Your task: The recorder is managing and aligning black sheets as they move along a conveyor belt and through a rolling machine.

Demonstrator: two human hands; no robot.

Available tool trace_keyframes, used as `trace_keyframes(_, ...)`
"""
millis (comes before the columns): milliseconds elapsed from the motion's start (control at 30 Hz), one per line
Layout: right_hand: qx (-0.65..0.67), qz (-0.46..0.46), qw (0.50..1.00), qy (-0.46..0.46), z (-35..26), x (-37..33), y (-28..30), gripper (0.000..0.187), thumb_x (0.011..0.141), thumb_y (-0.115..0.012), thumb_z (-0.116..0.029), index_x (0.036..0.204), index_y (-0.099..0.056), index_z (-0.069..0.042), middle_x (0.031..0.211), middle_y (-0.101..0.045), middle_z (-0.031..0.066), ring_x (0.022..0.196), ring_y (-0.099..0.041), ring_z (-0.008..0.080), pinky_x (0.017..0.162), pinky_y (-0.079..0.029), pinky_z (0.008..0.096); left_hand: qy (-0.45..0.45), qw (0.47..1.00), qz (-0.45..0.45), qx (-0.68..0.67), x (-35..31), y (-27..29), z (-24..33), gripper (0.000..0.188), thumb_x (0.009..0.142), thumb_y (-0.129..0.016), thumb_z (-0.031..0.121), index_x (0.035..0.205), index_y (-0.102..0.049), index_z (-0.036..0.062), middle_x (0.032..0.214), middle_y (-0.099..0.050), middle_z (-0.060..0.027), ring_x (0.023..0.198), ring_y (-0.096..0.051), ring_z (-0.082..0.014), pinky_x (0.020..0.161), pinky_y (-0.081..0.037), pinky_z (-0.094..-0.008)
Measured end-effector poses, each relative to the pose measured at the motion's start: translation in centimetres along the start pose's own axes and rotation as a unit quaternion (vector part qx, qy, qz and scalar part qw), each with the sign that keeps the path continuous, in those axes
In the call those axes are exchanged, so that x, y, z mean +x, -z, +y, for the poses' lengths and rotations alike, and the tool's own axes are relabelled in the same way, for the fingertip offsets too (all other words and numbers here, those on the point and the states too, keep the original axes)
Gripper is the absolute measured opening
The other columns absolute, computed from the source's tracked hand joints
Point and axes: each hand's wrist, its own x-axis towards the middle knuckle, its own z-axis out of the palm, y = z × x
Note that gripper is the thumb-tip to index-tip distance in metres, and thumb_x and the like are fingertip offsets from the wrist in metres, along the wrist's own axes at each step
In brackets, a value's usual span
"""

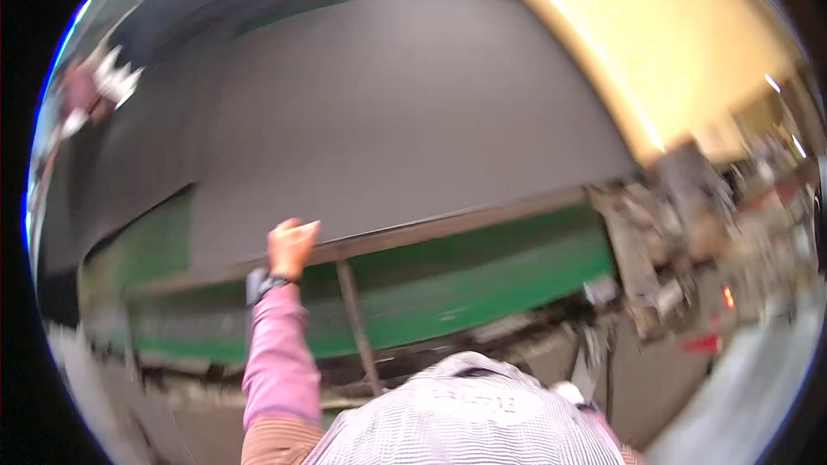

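My left hand, in a pink sleeve with a dark watch at the wrist, is at the near edge of a large dark grey sheet. Its fingers look closed on that edge, though motion blurs them. The sheet lies flat over a table with a green side panel. My right hand is out of sight; only a bit of pink sleeve shows low beside my striped top.
A large pale yellow board stands at the far right. Blurred clutter lies below it. At the far left is a blurred maroon and white shape, too smeared to identify. A metal leg runs down under the table.
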Motion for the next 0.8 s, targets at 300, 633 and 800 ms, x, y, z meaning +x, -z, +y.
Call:
trace_keyframes(300, 0.277, -0.095, 0.924, -0.244, -0.2, 4.4, 12.0, 0.025, 0.073, -0.058, -0.027, 0.081, -0.067, -0.005, 0.076, -0.065, 0.0118, 0.071, -0.063, 0.024, 0.062, -0.049, 0.0378, 0.116, 0.976, -0.05, -0.178, 3.0, -0.9, 11.7, 0.041, 0.08, -0.053, 0.057, 0.096, -0.072, 0.0237, 0.107, -0.058, -0.0045, 0.104, -0.049, -0.028, 0.084, -0.046, -0.0412)
trace_keyframes(633, 0.285, -0.04, 0.926, -0.244, -1.1, 2.5, 19.8, 0.021, 0.082, -0.056, -0.018, 0.087, -0.066, 0.0, 0.069, -0.064, 0.0087, 0.059, -0.06, 0.0181, 0.058, -0.048, 0.0314, 0.131, 0.938, 0.27, -0.175, 3.7, -2.0, -0.4, 0.015, 0.076, -0.06, 0.015, 0.087, -0.063, 0.005, 0.086, -0.064, -0.011, 0.085, -0.059, -0.0299, 0.079, -0.046, -0.0412)
trace_keyframes(800, 0.417, 0.115, 0.883, -0.184, -3.7, 6.1, 26.0, 0.022, 0.083, -0.057, -0.018, 0.094, -0.065, 0.0, 0.074, -0.066, 0.0106, 0.063, -0.062, 0.0179, 0.062, -0.049, 0.0305, 0.415, 0.909, -0.035, -0.012, 0.1, -3.3, -12.1, 0.065, 0.065, -0.069, 0.044, 0.11, -0.054, -0.0015, 0.112, -0.054, -0.0187, 0.109, -0.049, -0.0315, 0.094, -0.042, -0.0411)
